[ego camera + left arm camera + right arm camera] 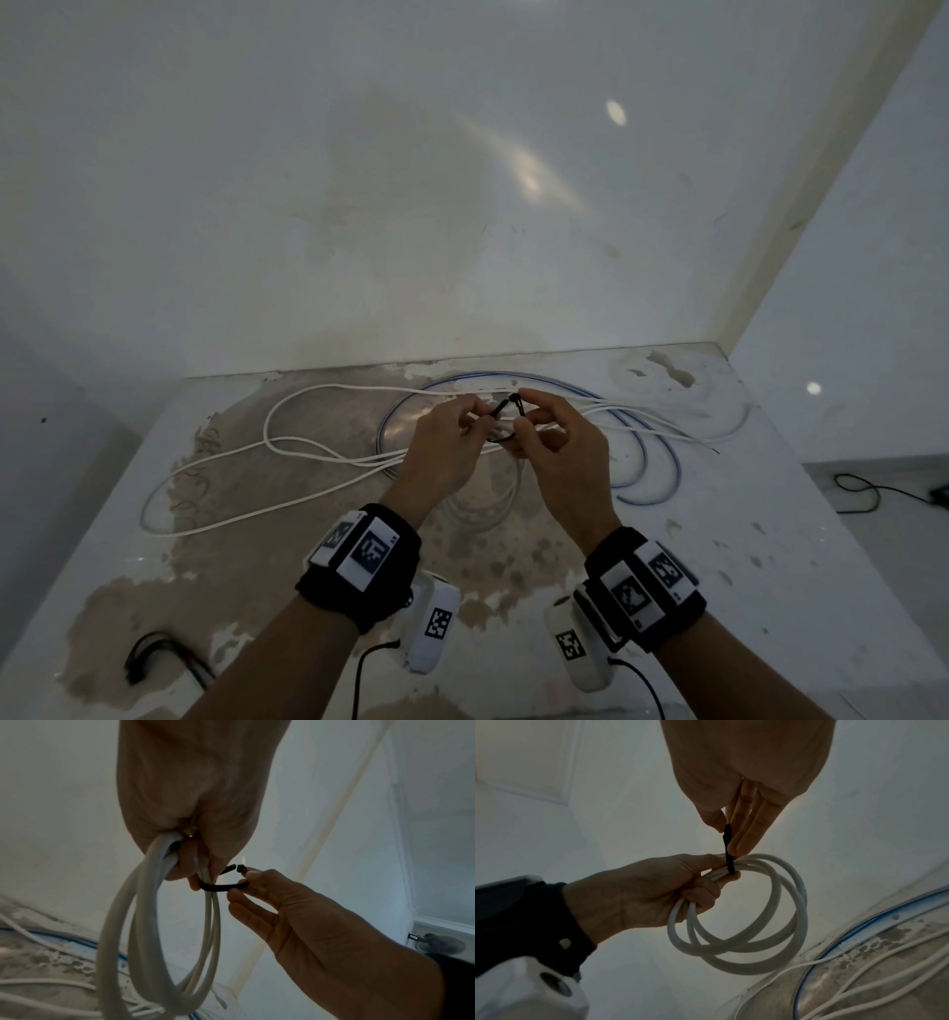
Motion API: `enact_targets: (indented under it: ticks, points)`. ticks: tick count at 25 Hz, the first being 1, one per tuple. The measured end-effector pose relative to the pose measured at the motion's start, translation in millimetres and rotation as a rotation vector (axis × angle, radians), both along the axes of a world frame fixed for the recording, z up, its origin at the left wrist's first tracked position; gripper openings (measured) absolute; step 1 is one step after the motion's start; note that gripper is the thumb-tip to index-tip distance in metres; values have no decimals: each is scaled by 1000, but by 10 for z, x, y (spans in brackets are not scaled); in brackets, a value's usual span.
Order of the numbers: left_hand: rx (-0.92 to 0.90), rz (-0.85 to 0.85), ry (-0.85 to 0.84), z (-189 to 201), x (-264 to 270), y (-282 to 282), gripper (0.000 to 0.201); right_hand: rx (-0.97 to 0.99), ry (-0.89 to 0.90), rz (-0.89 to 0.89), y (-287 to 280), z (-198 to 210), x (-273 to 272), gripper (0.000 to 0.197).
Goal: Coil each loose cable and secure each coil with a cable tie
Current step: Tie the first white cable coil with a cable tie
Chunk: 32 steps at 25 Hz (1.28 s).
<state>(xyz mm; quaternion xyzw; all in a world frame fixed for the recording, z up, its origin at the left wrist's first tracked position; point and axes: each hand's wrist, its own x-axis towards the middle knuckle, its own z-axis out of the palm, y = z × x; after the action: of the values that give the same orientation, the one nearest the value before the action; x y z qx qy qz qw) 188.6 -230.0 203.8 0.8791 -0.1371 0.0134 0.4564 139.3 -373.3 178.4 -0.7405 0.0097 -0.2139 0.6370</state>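
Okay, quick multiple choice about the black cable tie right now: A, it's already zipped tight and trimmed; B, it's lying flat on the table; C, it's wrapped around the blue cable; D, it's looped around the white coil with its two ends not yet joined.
D: the cable tie curves around the white coil held by the left hand, while the right hand pinches its head end, the tip just short of it.

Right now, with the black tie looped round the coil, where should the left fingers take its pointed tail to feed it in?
Judging by the left wrist view, pinch the cable tie just behind its tapered tip, from the left hand side. The tip faces the head held by the right hand, nearly touching, above the white coil.
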Motion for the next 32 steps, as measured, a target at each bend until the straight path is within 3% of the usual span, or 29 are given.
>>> enact_targets:
  ticks: [5, 12, 19, 23, 27, 32]
  points:
    - [2, -5, 18, -49, 25, -38, 10, -40, 9, -2, -36, -24, 5, 28]
    - [40, -9, -84, -118, -20, -94, 9, -19, 52, 11, -87, 24, -10, 26]
    - [97, 20, -162, -115, -100, -163, 8, 13, 82, -49, -111, 72, -53, 4]
    - [116, 20, -201, -125, -141, -206, 9, -47, 103, -70, -166, 102, -25, 17]
    - [46, 20, -261, -154, -195, -258, 9, -84, 101, -61, -215, 108, -6, 17]
    - [22, 5, -286, -185, -223, -284, 10, 55, 178, 50, -237, 63, 8, 6]
